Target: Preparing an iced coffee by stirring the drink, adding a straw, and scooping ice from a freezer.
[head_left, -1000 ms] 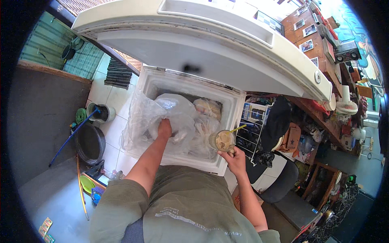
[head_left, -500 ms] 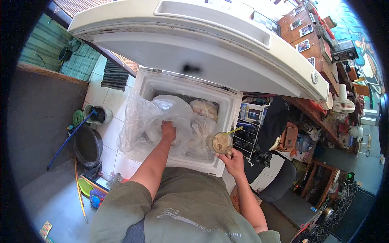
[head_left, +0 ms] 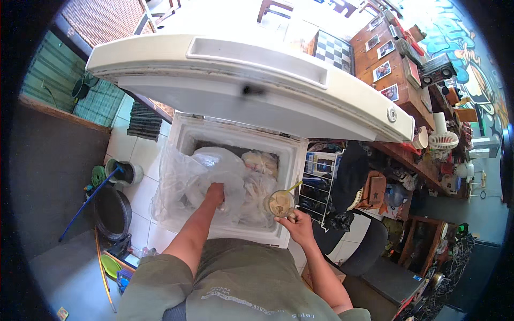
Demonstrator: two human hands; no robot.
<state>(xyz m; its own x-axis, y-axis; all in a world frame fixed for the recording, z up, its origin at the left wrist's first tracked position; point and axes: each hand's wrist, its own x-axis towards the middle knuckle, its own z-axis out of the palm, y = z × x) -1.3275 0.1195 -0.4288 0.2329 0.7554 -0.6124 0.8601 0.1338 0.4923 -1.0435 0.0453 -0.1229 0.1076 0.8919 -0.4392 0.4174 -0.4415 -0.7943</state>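
Observation:
A white chest freezer (head_left: 293,155) stands open before me, with its lid (head_left: 209,101) raised. Inside lies a large clear plastic bag (head_left: 218,160), its loose mouth spread toward the left wall. My left hand (head_left: 215,195) reaches down into this bag; its fingers are hidden, so their grip does not show. My right hand (head_left: 299,226) grips a glass mug (head_left: 280,204) by its handle over the freezer's near right edge. The mug contains a light brown drink with ice-like pieces, and a yellow-green straw or stirrer (head_left: 295,186) sticks out of it.
Farther back in the freezer is a tied bag (head_left: 261,162) of pale contents. A white wire rack (head_left: 319,187) stands close to its right side, near a dark chair (head_left: 367,249). Left on the tiles are a bucket (head_left: 128,174) and a black basin (head_left: 112,213).
My left hand has sunk a little deeper into the bag, and its fingers have gone out of sight. The view has tilted up slightly. My right hand still holds the mug.

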